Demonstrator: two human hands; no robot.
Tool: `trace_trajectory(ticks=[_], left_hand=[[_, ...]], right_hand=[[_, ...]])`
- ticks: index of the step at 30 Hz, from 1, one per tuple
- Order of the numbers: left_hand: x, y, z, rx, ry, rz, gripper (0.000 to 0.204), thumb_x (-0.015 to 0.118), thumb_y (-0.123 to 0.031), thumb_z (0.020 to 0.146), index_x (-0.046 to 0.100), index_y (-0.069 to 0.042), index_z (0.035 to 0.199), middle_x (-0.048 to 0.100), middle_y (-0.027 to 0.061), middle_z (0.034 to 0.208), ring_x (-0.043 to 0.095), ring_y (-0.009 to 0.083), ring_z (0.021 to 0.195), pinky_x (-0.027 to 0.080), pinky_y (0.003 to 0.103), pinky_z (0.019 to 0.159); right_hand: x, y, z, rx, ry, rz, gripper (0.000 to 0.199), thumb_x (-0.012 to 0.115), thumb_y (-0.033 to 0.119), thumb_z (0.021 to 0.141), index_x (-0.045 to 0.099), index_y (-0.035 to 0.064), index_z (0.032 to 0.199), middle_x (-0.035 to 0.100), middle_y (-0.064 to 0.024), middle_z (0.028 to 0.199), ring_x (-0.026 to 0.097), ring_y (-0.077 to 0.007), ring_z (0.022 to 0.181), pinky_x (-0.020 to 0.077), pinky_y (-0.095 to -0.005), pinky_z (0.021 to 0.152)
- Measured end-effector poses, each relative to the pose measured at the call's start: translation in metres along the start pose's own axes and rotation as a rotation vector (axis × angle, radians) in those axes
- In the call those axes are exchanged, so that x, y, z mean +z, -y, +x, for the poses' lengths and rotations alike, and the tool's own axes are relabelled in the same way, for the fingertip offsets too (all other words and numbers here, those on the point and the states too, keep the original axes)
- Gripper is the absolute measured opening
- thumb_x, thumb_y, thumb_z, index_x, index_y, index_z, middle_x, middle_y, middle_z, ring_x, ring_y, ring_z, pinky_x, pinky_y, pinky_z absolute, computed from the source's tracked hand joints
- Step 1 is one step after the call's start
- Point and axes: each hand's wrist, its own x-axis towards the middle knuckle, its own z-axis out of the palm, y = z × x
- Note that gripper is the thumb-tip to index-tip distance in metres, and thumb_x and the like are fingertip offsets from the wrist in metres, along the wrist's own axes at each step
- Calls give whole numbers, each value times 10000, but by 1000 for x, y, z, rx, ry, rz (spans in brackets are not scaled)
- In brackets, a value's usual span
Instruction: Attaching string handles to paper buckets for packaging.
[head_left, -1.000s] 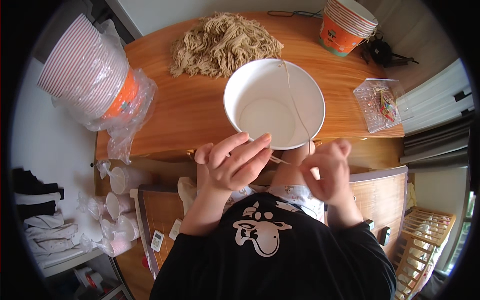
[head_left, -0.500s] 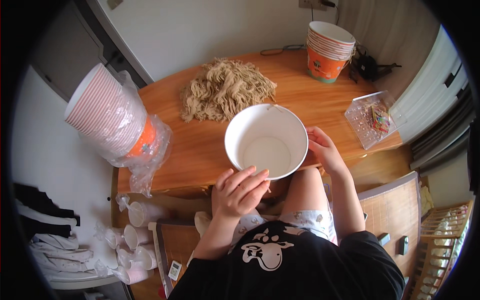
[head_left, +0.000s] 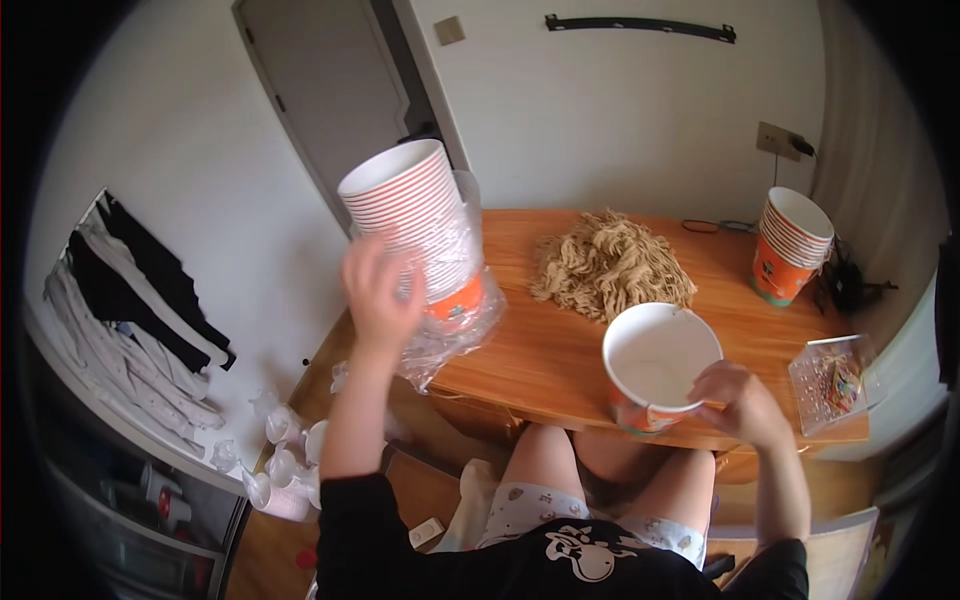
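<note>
Nearby — cord heap [head_left: 612, 265] behind bucket [head_left: 650, 358] | left hand [head_left: 382, 290] near wrapped stack [head_left: 442, 235]

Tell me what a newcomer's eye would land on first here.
Probably the tall stack of striped buckets, partly wrapped in clear plastic at the left end of the table, with the left hand overlapping it in view. Next comes the shaggy heap of tan strands farther back on the tabletop. Nearer the person, a single white-lined bucket stands out, with the right hand at its rim.

The paper bucket [head_left: 655, 350] looks smooth, the plastic wrap [head_left: 447, 348] glossy, the yarn [head_left: 615, 268] rough and matt.
</note>
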Motion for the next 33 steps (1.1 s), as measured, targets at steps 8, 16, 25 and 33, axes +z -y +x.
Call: trace_trajectory(ticks=[8,16,25,33], left_hand=[[7,97,112,-27,409,34,324,655,-319,939,727,-99,1167,682,83,1247,558,280,1246,369,431,1076],[22,112,107,-389,694,-436,262,605,-190,981,700,50,1027,724,93,868,648,147,824,502,300,782],[25,103,112,-499,740,-494,206,662,-173,946,704,24,905,692,27,801,604,95,757,482,272,724],[25,98,114,-562,759,-534,212,700,-197,937,630,-56,794,628,-32,760,540,55,711,434,246,660]], right_hand=[[-137,-65,56,144,-595,-593,73,651,63,878,607,17,914,622,-158,879,616,-355,867,503,-416,794],[-197,-186,89,305,-778,-816,194,574,218,952,637,36,977,687,-194,996,609,-412,1031,495,-489,901],[-206,-187,87,537,-530,-1032,271,519,299,975,690,95,1023,718,-96,1063,611,-306,1105,444,-526,955],[-195,-206,82,640,-310,-1096,498,417,494,1008,746,122,968,738,-121,995,627,-304,1113,351,-573,1023]])
